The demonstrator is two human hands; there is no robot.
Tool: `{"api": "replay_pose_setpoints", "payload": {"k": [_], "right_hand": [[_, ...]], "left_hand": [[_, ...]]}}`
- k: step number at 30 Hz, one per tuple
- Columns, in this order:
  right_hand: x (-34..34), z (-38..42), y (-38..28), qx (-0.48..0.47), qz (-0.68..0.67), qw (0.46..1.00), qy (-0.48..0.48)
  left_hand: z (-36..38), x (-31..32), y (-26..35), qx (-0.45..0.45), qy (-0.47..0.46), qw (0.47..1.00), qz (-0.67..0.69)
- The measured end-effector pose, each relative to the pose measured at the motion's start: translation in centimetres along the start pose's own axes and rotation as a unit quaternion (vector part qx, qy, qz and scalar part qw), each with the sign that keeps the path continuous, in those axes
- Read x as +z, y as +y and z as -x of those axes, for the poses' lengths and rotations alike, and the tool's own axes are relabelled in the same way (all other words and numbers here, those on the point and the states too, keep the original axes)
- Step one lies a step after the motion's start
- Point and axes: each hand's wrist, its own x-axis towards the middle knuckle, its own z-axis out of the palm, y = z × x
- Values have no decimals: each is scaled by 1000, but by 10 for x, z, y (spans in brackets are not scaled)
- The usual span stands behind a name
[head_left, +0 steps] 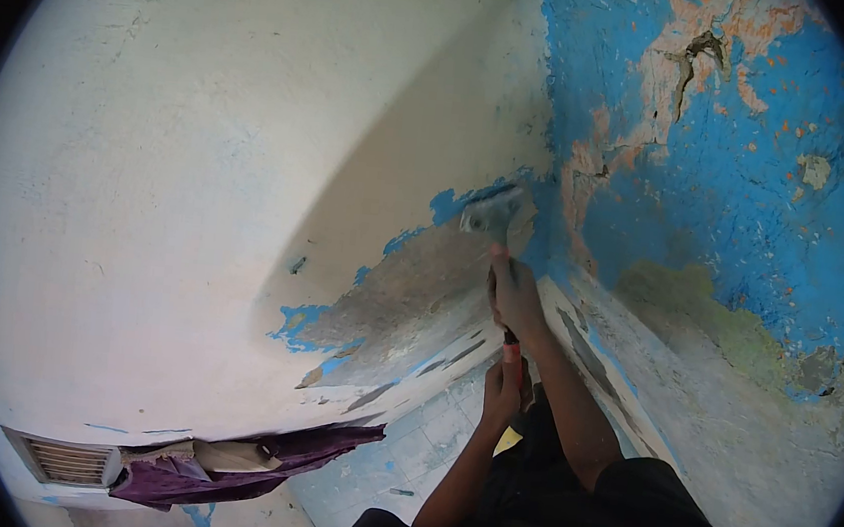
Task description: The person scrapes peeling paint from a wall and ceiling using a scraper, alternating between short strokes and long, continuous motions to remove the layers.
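Note:
A long-handled scraper (493, 213) has its wide blade against the pale wall (202, 144), close to the corner. My right hand (518, 294) is wrapped round the shaft just below the blade. Lower down, my left hand (504, 396) grips the red handle end. Along the blade's edge, the pale coat gives way to a ragged strip of blue paint (402, 241). Beneath that strip lies a bare grey-brown patch (410, 283). The fingers of both hands are closed and partly hidden.
On the right, the adjoining blue wall (777, 224) is cracked and flaking, with a yellow-green stain (681, 291). A vent grille (63, 460) and purple cloth (192, 484) are at lower left. Light floor tiles (416, 444) carry small debris.

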Motion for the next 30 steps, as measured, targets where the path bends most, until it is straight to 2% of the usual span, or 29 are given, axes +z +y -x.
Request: {"api": "replay_pose_setpoints", "payload": {"k": [4, 6, 10, 13, 15, 18, 20, 22, 25, 28, 30], "right_hand": [[17, 12, 29, -46, 31, 998, 0], [12, 0, 16, -54, 32, 998, 9], [2, 3, -2, 24, 13, 999, -31], [8, -1, 25, -59, -17, 998, -16], [20, 11, 39, -75, 4, 997, -14], [17, -8, 38, -147, 52, 987, 40], [8, -14, 35, -112, 30, 993, 34], [2, -3, 10, 14, -56, 998, -20], [6, 4, 20, 40, -69, 997, -19], [15, 9, 45, 20, 7, 999, -34], [18, -5, 39, -50, 25, 997, 50]], "left_hand": [[17, -8, -25, -7, 29, 998, 50], [4, -11, -17, -11, 19, 1000, 15], [-2, 0, -7, -1, 25, 1000, 6], [5, -2, -19, -6, 33, 999, 35], [16, -5, -29, -9, 41, 997, 67], [12, -9, -22, 4, 41, 999, 4], [-4, -4, -18, 13, 20, 1000, 3], [-8, 0, -15, 10, 13, 1000, 12], [0, -2, -28, 1, 33, 999, 24], [15, -10, -40, -17, 13, 995, 97], [-7, -20, -52, 25, 34, 999, 16]]}}
